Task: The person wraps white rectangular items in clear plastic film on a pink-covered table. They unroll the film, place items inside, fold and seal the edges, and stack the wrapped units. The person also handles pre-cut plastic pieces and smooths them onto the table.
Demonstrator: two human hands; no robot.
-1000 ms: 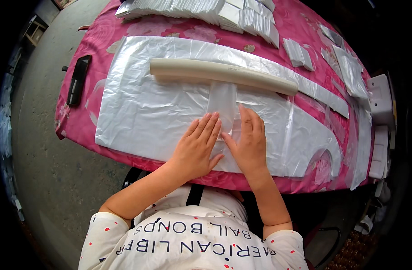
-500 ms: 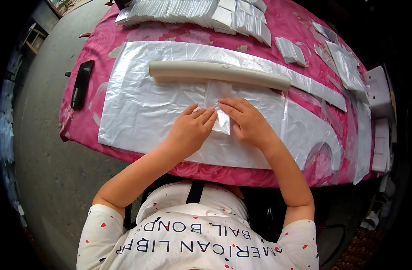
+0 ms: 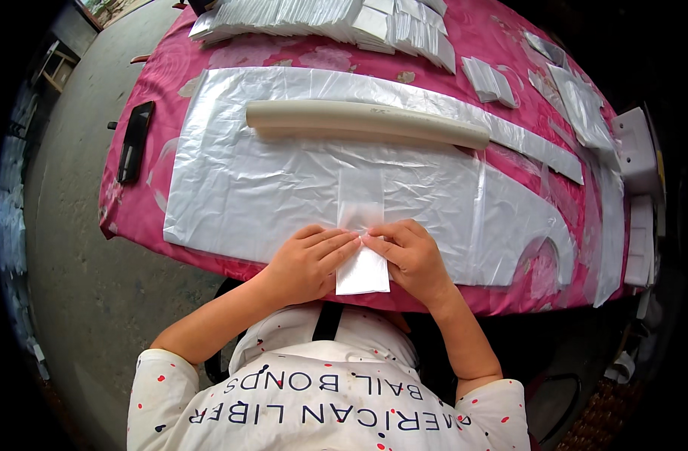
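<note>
White film lies under the fingers [image 3: 332, 245] of both hands, which are stretched out and held close together, the tips nearly meeting over it. Left hand [image 3: 302, 263] and right hand [image 3: 415, 263] angle in from either side; the thumbs cannot be made out well enough to tell whether the film is pinched or only pressed. Below the fingertips a folded white packet [image 3: 363, 274] reaches down past the near edge of the plastic sheet, close to the bench's near edge and around the middle of that side. Above them a translucent strip [image 3: 361, 184] runs on toward the far edge, lying over the sheet.

Half a second ago the hands were further in, and the strip's upper end came right up to the tube. Now both hands have come back toward the near edge, the strip's far end lies apart from the tube, and much more of the white packet shows below the fingers. As a judgement, the film seems to have been drawn toward the person, putting the fold within closer reach.

Further out, the beige tube [image 3: 366, 122] rests across the far part of the plastic sheet [image 3: 238, 195], much as it did. A black phone-like device [image 3: 136, 143] lies by the left edge of the bench [image 3: 175, 68]. Rows of folded white pieces [image 3: 291, 21] fill part of the far edge, with a smaller bundle [image 3: 489, 81] nearer the far right corner
</note>
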